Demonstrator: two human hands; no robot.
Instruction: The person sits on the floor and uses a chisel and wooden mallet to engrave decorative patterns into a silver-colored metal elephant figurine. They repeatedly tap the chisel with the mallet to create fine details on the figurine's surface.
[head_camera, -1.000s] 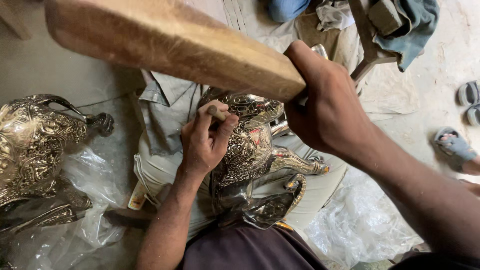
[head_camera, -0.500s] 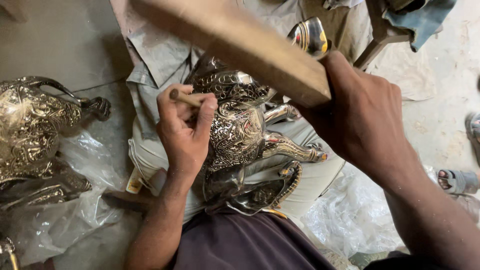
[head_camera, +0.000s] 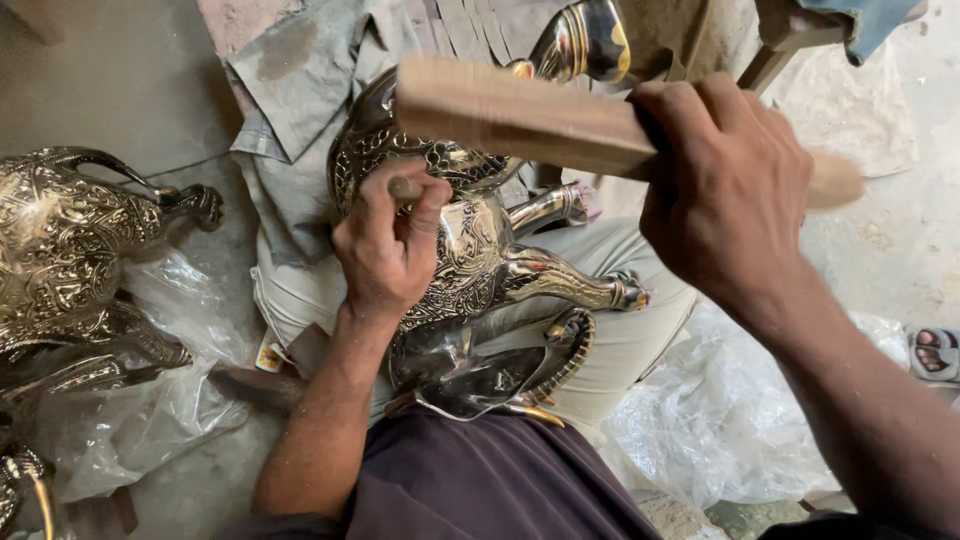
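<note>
Engraved brass animal figure (head_camera: 470, 250), lying across the person's lap, legs pointing right. Since the earlier frames the wooden mallet (head_camera: 520, 115) has swung down from its raised position and now sits just above the punch (head_camera: 405, 187), indicating a stroke about to land on the tool head. Left hand (head_camera: 390, 245) is clenched around the small punch, its tip set against the figure's chased flank; right hand (head_camera: 725, 190) grips the mallet's handle. The brass is bright, densely patterned, with smooth polished hooves. Beneath: grey cloth (head_camera: 290, 110). At left, a second ornate brass figure (head_camera: 70, 240) on crumpled clear plastic sheeting (head_camera: 150, 400).
</note>
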